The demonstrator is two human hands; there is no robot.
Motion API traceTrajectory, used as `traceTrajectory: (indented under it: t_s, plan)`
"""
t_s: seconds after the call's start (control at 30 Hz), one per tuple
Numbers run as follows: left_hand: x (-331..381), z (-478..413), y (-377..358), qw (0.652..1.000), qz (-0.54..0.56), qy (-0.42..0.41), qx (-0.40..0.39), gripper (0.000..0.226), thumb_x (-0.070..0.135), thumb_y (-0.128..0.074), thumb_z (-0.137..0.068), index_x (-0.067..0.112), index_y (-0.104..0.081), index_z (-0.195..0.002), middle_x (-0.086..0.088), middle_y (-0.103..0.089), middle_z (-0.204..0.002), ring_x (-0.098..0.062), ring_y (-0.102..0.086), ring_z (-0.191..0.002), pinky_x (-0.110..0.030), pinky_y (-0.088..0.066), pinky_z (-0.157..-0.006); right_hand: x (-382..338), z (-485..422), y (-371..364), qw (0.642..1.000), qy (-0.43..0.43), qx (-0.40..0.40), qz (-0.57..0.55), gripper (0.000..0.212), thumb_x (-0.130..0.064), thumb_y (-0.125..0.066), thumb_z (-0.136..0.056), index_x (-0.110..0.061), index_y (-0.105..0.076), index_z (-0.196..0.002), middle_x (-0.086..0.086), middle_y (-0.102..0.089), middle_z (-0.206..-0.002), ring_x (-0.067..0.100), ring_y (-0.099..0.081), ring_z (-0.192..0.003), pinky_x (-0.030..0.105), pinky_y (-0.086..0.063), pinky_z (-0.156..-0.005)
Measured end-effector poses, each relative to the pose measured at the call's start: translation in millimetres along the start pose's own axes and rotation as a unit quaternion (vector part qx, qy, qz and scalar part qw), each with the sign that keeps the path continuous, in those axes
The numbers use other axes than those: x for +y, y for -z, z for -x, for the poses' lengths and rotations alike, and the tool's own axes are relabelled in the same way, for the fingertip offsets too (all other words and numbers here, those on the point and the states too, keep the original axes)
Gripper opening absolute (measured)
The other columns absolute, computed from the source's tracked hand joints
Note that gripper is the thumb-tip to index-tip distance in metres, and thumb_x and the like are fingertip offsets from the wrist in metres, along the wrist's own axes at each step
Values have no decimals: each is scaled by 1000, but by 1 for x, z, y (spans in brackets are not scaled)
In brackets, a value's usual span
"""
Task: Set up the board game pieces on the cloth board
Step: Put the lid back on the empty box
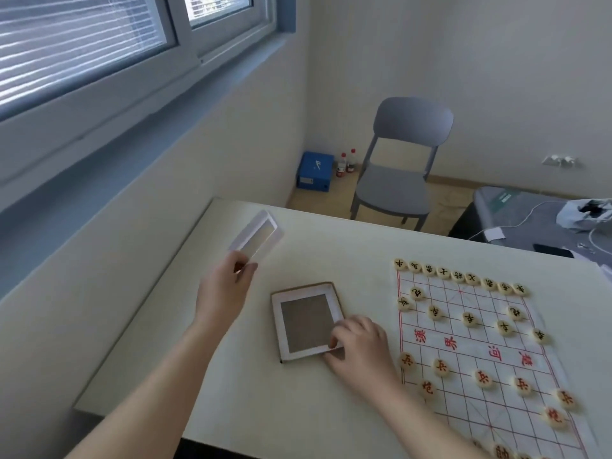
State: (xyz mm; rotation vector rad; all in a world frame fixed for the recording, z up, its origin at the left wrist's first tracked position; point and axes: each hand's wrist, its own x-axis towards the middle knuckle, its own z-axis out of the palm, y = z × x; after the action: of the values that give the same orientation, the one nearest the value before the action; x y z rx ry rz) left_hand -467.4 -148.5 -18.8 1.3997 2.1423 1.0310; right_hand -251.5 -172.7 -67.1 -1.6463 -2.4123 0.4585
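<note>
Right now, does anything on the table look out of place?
Nothing stands out. The xiangqi pieces sit in neat rows on the cloth board; the right hand grips the empty box tray, and the left hand holds its lid tilted midair.

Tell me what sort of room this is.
Likely a sparse home room or small office: a white table beside a window with blinds, a grey chair, and a blue box with two bottles on the floor.
</note>
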Motion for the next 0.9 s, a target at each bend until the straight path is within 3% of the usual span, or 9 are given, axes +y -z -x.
traceTrajectory:
  t_s: [0.1, 0.17, 0.27, 0.37, 0.43, 0.57, 0.67, 0.77, 0.9]
  plan:
    - [26, 1, 6, 949, 294, 91, -68, 16, 14, -51, -93, 12, -52, -77, -2, -55, -74, -16, -51, -69, -27, -46, -68, -5, -8, 6, 998, 4, 55, -19, 43, -56, -40, -71, -26, -68, -86, -11, -67, -99, 16, -61, -100, 29, -42, -83]
    - [39, 4, 7, 830, 509, 170, -154, 13, 12, -45, -95, 6, -51, -86, -9, -64, -86, -20, -65, -77, -32, -57, -76, -12, -17, 23, 989, -19, 74, -126, 53, -57, -36, -82, -23, -59, -115, -11, -56, -121, 13, -47, -119, 26, -31, -96]
    - [46, 14, 6, 704, 621, 221, -264, 22, 18, -52, -86, 4, -59, -102, -10, -72, -91, -17, -71, -76, -32, -60, -70, -24, -34, 52, 925, -94, 79, -360, 43, -39, -48, -93, -24, -38, -132, -13, -42, -120, 8, -52, -108, 25, -41, -92]
    - [50, 23, 4, 655, 651, 243, -298, 32, 19, -71, -67, 9, -70, -97, -7, -74, -87, -16, -72, -71, -32, -60, -65, -30, -46, 65, 875, -124, 99, -458, 49, -25, -51, -93, -28, -27, -135, -6, -47, -120, 9, -59, -87, 28, -49, -78]
    - [50, 26, 5, 660, 647, 255, -286, 30, 20, -59, -73, 10, -64, -100, -5, -74, -82, -14, -72, -67, -29, -60, -63, -30, -47, 72, 820, -155, 113, -540, 43, -14, -47, -92, -27, -35, -131, 0, -56, -116, 19, -62, -92, 38, -54, -78]
    - [42, 27, 7, 696, 613, 237, -288, 23, 19, -52, -75, 7, -58, -94, -5, -73, -77, -13, -70, -63, -29, -60, -62, -24, -45, 87, 711, -214, 133, -657, 27, -9, -37, -93, -24, -57, -104, 2, -62, -85, 15, -59, -72, 25, -48, -59]
    - [36, 30, 7, 751, 541, 216, -309, 11, 15, -54, -79, 9, -53, -88, -10, -67, -79, -17, -68, -64, -31, -59, -62, -24, -42, 83, 766, -206, 82, -604, 27, -27, -48, -94, -17, -52, -118, -2, -59, -92, 11, -56, -81, 25, -48, -64]
    - [39, 37, 5, 823, 451, 157, -309, 12, 9, -52, -88, 9, -55, -100, -13, -64, -86, -21, -66, -69, -29, -58, -68, -27, -37, 71, 828, -163, 33, -535, 57, -32, -67, -82, -23, -36, -129, -3, -53, -116, 12, -54, -101, 20, -47, -74]
    - [51, 45, 4, 864, 398, 68, -302, 23, 4, -51, -90, 10, -58, -112, -13, -64, -90, -19, -67, -77, -22, -55, -69, -30, -36, 60, 870, -119, -3, -478, 104, -54, -75, -56, -36, -17, -140, -4, -32, -140, 19, -36, -129, 42, -42, -104]
